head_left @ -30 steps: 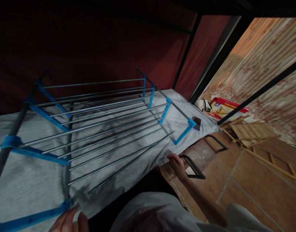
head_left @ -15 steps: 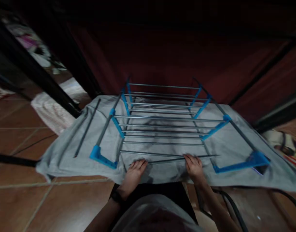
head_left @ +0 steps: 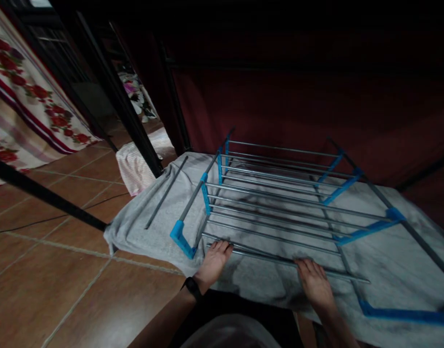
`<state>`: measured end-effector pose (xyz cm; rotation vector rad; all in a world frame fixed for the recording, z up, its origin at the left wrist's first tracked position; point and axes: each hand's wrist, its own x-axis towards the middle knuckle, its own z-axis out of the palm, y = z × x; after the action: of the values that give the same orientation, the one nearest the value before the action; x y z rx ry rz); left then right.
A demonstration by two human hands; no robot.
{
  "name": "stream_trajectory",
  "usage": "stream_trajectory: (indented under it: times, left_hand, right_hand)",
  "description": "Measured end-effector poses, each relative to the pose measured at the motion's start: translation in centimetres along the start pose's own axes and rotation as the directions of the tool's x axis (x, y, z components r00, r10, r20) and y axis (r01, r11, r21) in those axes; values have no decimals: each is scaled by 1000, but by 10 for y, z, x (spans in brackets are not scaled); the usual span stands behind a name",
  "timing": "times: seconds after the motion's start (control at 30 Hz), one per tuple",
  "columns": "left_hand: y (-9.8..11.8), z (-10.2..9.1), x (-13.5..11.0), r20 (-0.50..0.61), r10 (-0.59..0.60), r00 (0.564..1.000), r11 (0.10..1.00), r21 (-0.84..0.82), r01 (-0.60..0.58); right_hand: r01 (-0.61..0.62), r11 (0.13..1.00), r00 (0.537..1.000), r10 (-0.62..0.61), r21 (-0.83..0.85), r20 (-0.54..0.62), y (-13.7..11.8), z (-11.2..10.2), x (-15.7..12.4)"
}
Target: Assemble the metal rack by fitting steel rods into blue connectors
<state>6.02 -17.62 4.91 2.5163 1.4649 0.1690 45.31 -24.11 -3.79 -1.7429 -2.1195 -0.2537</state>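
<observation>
Loose rod [head_left: 258, 256]: thin, straight, grey metal, set along the rack's near edge, slanting close to the front bar. Your left hand [head_left: 217, 258] and right hand [head_left: 314, 282] curl fingers over it, holding it at 2 spots; can't tell how firmly. Rack [head_left: 296, 201] has grey bars, blue plastic joints [head_left: 177, 229], sits on rumpled grey cloth [head_left: 142, 239]. 2nd rod [head_left: 166, 192] lies to your left. Room's dim: dark red curtain [head_left: 287, 106] behind, brown tiled floor [head_left: 62, 270], floral fabric [head_left: 44, 111], black bar [head_left: 48, 196] at left.
</observation>
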Motion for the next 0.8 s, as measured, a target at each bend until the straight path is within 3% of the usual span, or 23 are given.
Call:
stream_trajectory:
  times: [0.13, 0.23, 0.57, 0.67, 0.8]
  left_hand:
    - [-16, 8, -4, -35, 4, 999, 1000, 16, -4]
    - [-26, 12, -1, -94, 74, 993, 997, 38, -71]
    - [-17, 25, 22, -303, 210, 930, 974, -20, -226]
    - [-11, 27, 34, -259, 238, 936, 970, 19, -242]
    - [-8, 23, 50, -104, 270, 957, 961, 99, -260]
  right_hand:
    - [-46, 999, 995, 43, 26, 86, -38, -20, 9]
    - [-94, 994, 994, 90, 62, 66, -58, -29, 14]
    - [-136, 963, 990, 137, 232, 10, -64, -39, 3]
    - [-150, 967, 989, 147, 207, 28, -55, -38, 0]
    - [-186, 972, 982, 181, 146, 47, -44, -33, 2]
